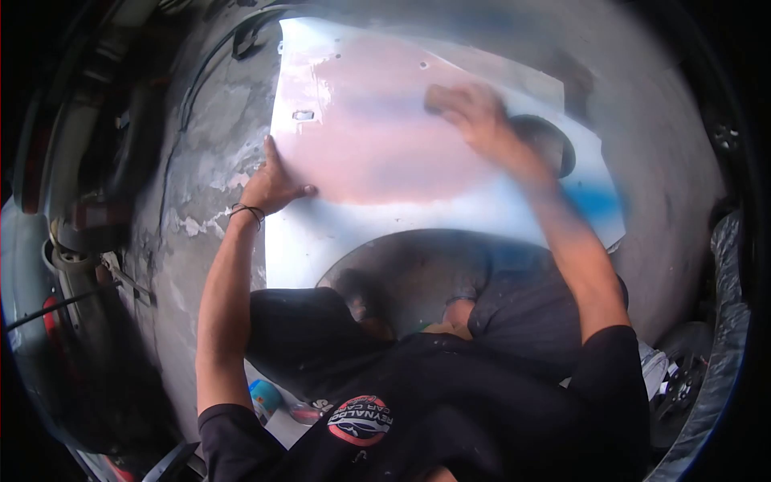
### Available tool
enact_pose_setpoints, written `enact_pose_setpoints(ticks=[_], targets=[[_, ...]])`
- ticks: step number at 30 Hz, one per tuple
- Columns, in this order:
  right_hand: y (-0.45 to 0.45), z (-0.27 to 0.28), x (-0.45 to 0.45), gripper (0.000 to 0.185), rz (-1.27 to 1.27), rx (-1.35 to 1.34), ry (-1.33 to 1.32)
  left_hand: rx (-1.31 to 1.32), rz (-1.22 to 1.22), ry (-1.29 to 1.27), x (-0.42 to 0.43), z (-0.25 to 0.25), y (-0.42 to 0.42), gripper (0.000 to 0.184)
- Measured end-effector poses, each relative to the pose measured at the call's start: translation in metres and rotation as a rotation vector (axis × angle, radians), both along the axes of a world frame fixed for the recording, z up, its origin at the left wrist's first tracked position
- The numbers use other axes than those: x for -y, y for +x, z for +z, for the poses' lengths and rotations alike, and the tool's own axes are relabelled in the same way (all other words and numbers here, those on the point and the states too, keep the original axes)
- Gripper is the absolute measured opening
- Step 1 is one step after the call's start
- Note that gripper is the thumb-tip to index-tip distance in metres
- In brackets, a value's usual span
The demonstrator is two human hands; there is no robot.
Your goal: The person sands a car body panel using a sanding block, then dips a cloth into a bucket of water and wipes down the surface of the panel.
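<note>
A white car body panel (305, 233) with a large pinkish patch lies in front of me, its wheel arch cut-out towards my legs. My left hand (277, 185) rests at the panel's left edge, thumb on the surface and fingers spread over the edge. On the upper right of the pink patch, my right hand (478, 116) is closed around a small dark block (436, 99), which is pressed to the surface. Blur softens this hand's outline. Right of it there is a round dark opening (554, 145) in the panel, beside a blue patch (593, 199).
The floor (217, 153) is grey and stained. Car parts (76, 249) stand at the far left. A wheel (683, 386) is at the lower right, and a blue container (263, 395) sits beside my left leg. My feet show through the arch.
</note>
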State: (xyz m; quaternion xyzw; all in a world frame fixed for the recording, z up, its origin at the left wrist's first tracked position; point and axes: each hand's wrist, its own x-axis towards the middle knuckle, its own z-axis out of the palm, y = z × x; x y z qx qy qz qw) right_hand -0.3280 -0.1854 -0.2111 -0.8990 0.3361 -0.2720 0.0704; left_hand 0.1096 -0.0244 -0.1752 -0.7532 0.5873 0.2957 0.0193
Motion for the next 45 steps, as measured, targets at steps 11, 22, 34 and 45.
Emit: enact_pose_setpoints(ticks=[11, 22, 34, 45], targets=[[-0.082, 0.030, 0.009, 0.040, -0.032, -0.080, 0.100, 0.004, 0.063, 0.035, 0.001, 0.001, -0.001, 0.158], [0.160, 0.003, 0.056, 0.037, -0.008, 0.060, 0.123, 0.040, 0.057, 0.052, 0.002, -0.010, 0.007, 0.161], [0.150, -0.001, 0.051, 0.027, 0.189, 0.067, 0.060, 0.114, -0.014, -0.027, -0.005, -0.004, 0.008, 0.158], [0.173, 0.010, -0.007, 0.030, 0.148, -0.119, 0.050, 0.010, 0.052, 0.024, -0.006, 0.010, 0.007, 0.158]])
